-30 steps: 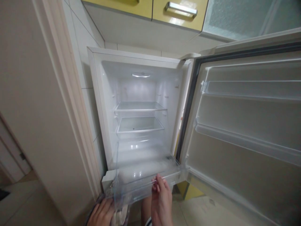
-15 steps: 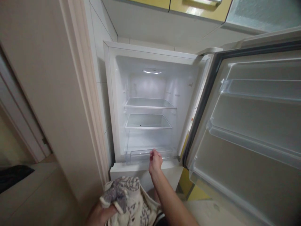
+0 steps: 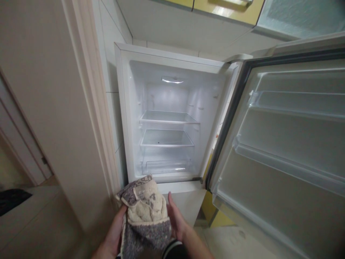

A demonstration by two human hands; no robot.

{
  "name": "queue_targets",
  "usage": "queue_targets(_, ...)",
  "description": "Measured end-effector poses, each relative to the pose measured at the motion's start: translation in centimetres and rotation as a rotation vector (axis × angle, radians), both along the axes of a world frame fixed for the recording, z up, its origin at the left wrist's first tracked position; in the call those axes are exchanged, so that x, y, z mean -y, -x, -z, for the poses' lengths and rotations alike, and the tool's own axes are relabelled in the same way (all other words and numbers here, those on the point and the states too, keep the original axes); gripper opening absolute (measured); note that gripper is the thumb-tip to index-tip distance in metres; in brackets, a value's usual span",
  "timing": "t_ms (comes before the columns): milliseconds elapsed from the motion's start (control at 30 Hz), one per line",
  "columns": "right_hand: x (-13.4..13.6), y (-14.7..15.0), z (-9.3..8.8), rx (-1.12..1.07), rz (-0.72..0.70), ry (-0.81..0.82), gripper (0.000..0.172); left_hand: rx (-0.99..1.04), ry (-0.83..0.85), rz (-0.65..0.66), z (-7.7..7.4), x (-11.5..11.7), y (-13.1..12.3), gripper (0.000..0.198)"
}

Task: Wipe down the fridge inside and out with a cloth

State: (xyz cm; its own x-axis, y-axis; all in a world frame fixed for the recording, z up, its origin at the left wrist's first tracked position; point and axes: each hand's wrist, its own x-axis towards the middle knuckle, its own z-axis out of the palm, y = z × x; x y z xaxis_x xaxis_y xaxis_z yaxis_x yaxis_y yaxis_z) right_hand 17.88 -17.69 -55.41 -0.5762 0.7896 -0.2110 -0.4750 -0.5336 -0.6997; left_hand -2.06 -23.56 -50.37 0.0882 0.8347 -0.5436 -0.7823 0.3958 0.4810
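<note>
A folded cloth towel (image 3: pixel 147 212), beige with grey-brown patterning, is bunched up in front of the open fridge (image 3: pixel 122 108). My left hand (image 3: pixel 117 225) grips its left side, with the fingers mostly hidden by the fabric. On the other side my right hand (image 3: pixel 176 221) presses against the towel, thumb pointing up and the other fingers hidden behind it. Beyond the towel, the clear drawer (image 3: pixel 167 166) sits inside the fridge under two glass shelves (image 3: pixel 167 138).
The fridge door (image 3: pixel 280 144) stands wide to the right, with clear door racks (image 3: pixel 285 167). A white lower front panel (image 3: pixel 185 203) lies below the compartment. At left is a door frame (image 3: pixel 91 108); yellow cabinets (image 3: pixel 229 10) hang overhead.
My right hand has left the clear drawer and come down to the towel's right side. The drawer now sits farther back. The towel has been raised and turned in my hands.
</note>
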Motion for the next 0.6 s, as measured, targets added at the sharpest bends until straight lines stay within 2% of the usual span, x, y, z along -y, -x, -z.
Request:
queue_targets(33,1.5,0.0,0.5,-0.062,-0.1,0.021,0.09,0.002,-0.011,0.013,0.2,-0.1,0.0,0.075)
queue_targets(67,2.8,-0.2,0.8,-0.116,-0.137,0.032,0.089,-0.003,-0.017,0.014,0.3,-0.3,0.2,0.075)
queue_targets(100,3.6,-0.4,0.9,-0.152,-0.11,0.03,0.082,-0.012,-0.019,0.006,0.3,-0.4,0.5,0.074)
queue_targets(133,4.1,-0.8,0.8,-0.183,-0.038,0.005,0.071,-0.025,-0.012,-0.004,0.2,-0.4,0.8,0.072)
queue_targets(200,4.1,-1.7,0.2,-0.23,0.208,-0.052,0.053,-0.049,0.037,-0.005,-0.2,-0.3,1.5,0.069)
queue_targets(267,3.3,-2.5,-0.6,-0.252,0.445,-0.052,0.054,-0.061,0.102,0.051,-0.9,-0.1,1.8,0.067)
queue_targets(333,2.2,-2.9,-1.3,-0.244,0.547,-0.039,0.054,-0.109,0.114,0.107,-1.6,0.3,1.4,0.066)
queue_targets(467,0.8,-2.5,-2.9,-0.112,0.478,-0.159,0.045,-0.291,-0.015,0.125,-2.3,0.8,-0.4,0.068)
queue_targets(600,1.2,-1.6,-5.4,0.258,0.551,-0.516,0.039,-0.393,-0.128,0.046,-1.3,1.1,-2.4,0.062)
